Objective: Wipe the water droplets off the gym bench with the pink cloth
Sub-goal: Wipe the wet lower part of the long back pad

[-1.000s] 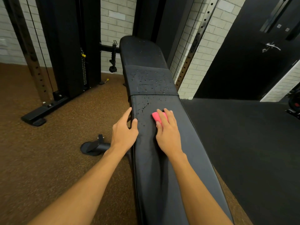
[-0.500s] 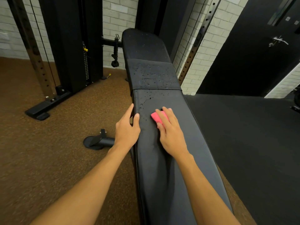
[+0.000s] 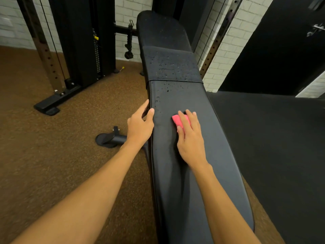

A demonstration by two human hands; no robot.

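left hand (image 3: pixel 139 128) resting, right hand (image 3: pixel 190 140) pressing flat

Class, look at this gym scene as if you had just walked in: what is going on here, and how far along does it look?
A person is wiping a black gym bench with a small pink cloth. The right hand presses the cloth flat on the long pad, with the fingers laid over it. The left hand rests on the bench's left edge. Water droplets dot the pad beyond the cloth and the section past the seam. The near part looks dry, so the job is unfinished.

Bare forearms, left hand (image 3: pixel 139 128), right hand (image 3: pixel 190 138)
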